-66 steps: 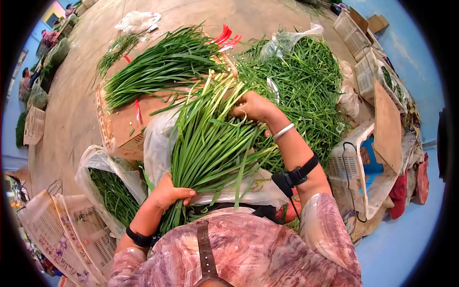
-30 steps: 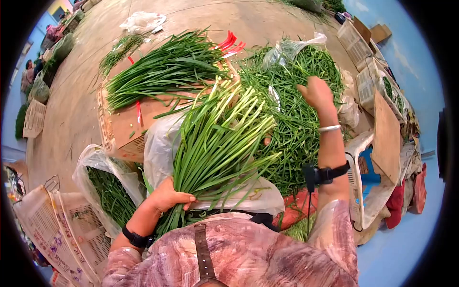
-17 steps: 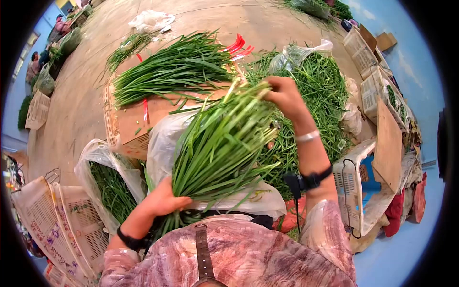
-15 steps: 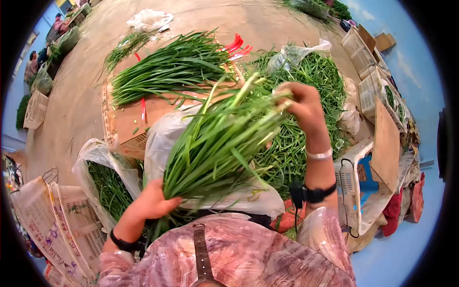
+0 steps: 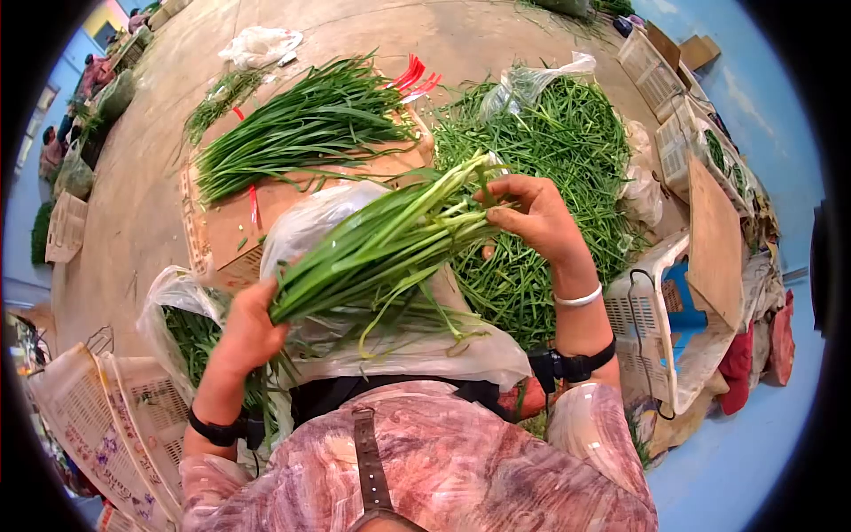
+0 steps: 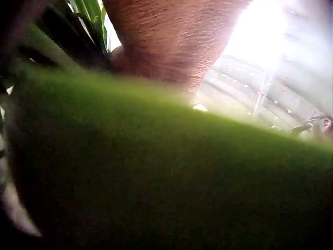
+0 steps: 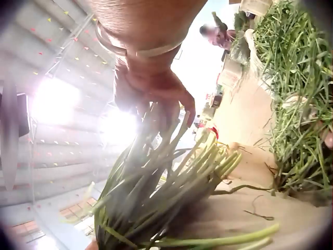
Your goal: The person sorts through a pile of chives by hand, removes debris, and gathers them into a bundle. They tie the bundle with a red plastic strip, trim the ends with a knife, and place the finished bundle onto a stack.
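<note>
Clock taken from the bunch of green stalks [image 5: 381,244], which hung slantwise between both hands, leaves toward 8, pale ends toward 2. Left hand [image 5: 251,326] at 8 gripped the leaf end; right hand [image 5: 539,217] at 2 pinched at the pale ends, fingers bent in toward the thumb. Couldn't tell whether it had one strand or several. Main risk, I reckoned: a hard pull by the right taking sound stalks along with whatever it pinched, since the ends were splayed and tangled. Second: left grip slackening, in which case the bunch would fan out and shed onto the lap sheet [image 5: 425,359] at 6. Third: drooping strands [image 5: 379,324] on the underside getting missed, being out from the main bundle. Squeezing too tight could bruise leaves as well. Count: one bunch in hand, one sheet under it, one leafy stack [image 5: 297,133] at 11 on one cardboard-topped crate [image 5: 217,232], one big loose heap [image 5: 550,151] at 2, one plastic bag [image 5: 191,284] of greens toward 8. Red ties [image 5: 409,73] at 12: several, overlapping, no firm number. One bracelet [image 5: 579,296] on the right arm; two black straps [image 5: 592,359], one per arm.
</note>
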Available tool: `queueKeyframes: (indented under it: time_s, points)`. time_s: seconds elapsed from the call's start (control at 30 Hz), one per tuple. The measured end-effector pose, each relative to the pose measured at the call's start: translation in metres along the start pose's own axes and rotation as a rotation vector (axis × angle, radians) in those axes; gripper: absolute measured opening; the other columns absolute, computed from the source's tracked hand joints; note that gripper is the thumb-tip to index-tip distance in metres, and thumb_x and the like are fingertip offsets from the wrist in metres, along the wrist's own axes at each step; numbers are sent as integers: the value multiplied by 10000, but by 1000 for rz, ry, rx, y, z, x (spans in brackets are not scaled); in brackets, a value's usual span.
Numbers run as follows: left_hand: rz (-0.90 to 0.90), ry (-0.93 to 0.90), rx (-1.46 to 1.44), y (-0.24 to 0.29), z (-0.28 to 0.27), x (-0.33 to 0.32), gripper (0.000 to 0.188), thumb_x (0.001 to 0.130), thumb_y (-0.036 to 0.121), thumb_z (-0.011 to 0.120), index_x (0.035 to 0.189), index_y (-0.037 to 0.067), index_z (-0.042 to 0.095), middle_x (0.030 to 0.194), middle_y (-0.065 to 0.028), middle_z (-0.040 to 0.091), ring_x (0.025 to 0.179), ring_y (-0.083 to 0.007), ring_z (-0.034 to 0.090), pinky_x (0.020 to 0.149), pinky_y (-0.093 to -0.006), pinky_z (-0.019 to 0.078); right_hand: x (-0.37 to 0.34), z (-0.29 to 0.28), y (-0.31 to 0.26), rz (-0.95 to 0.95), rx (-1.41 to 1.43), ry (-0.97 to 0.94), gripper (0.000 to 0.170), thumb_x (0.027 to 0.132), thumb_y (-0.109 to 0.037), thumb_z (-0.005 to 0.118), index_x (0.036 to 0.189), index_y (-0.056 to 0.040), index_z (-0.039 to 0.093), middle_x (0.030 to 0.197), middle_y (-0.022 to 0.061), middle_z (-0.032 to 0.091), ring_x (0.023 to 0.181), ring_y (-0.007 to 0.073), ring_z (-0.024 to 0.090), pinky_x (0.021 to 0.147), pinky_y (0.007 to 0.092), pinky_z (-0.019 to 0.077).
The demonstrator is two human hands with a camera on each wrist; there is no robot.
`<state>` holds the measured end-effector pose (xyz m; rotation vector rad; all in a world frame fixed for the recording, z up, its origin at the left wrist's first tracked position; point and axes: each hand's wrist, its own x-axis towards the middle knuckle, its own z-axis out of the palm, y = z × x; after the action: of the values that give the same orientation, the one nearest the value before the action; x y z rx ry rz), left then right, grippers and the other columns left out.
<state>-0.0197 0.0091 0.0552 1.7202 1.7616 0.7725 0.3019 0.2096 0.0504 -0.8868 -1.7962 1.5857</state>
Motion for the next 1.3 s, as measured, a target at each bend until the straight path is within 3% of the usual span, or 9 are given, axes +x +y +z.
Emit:
queueKeyframes:
  time_s: [0.07, 0.13, 0.43, 0.63, 0.77, 0.93, 1.13, 1.23, 1.3]
  points:
    - [53, 55, 2, 20, -19, 10, 494, 650, -135, 479, 1133, -45, 528, 933, -117, 642, 898, -144, 575, 822, -275, 440, -3, 3, -9, 20, 45, 35, 184, 779, -52, 637, 943, 30, 640, 760, 42, 639, 607, 59, 567, 388, 189, 444]
    - [23, 24, 76, 29, -31, 17, 558, 680, -118, 501, 1223, 12, 501, 1016, -195, 627, 959, -190, 606, 844, -289, 442, -4, 2, -10, -54, 81, 112, 129, 791, -37, 640, 892, 44, 641, 790, 47, 654, 728, 97, 599, 674, 233, 491]
    - [-120, -19, -4, -19, 4, 9, 506, 690, -78, 577, 1188, -40, 498, 987, -144, 644, 929, -149, 579, 836, -265, 431, 3, -21, 72, -3, 772, 521, 138, 808, -114, 665, 867, 6, 633, 679, 30, 586, 609, 137, 589, 582, 302, 559]
    - [-48, 16, 90, -23, 9, 12, 507, 680, -89, 587, 1177, -45, 499, 1000, -168, 633, 956, -182, 588, 855, -278, 426, 11, 0, 18, -38, -345, 241, 245, 759, -182, 666, 904, 15, 660, 822, 118, 662, 704, 166, 617, 645, 288, 480]
    - [-47, 28, 71, -18, 12, 15, 505, 677, -89, 590, 1172, -51, 499, 998, -177, 631, 965, -194, 589, 857, -280, 426, 25, 37, 36, 75, -581, 104, 219, 763, -169, 658, 881, 16, 671, 794, 177, 654, 682, 176, 606, 662, 303, 477]
    - [-74, -13, 3, -17, 7, 12, 477, 698, -52, 596, 1165, -57, 502, 981, -176, 637, 942, -187, 597, 841, -282, 435, 22, 39, 58, -33, 83, 457, 143, 810, -125, 626, 810, 16, 652, 694, 72, 632, 606, 114, 563, 558, 251, 462]
    - [-65, 6, 12, -27, 11, 12, 465, 701, -41, 595, 1159, -41, 515, 981, -179, 638, 934, -213, 612, 834, -290, 442, 13, -55, 101, -111, 1007, 517, 234, 847, -217, 618, 944, -6, 588, 916, 177, 639, 843, 275, 633, 762, 384, 525]
    - [-70, 25, 119, -21, 13, 12, 471, 691, -44, 597, 1155, -32, 519, 974, -186, 633, 944, -231, 616, 828, -296, 445, 14, -40, 81, 272, -565, 716, 544, 752, -294, 694, 1147, 49, 544, 1112, 245, 569, 1028, 327, 566, 902, 370, 437]
    - [-33, 45, 104, -20, 15, 14, 475, 678, -52, 594, 1147, -28, 520, 968, -189, 627, 947, -256, 615, 823, -300, 447, 14, -13, 58, 138, -494, 608, 511, 743, -289, 697, 1104, 49, 570, 1116, 244, 570, 1020, 312, 572, 887, 365, 443]
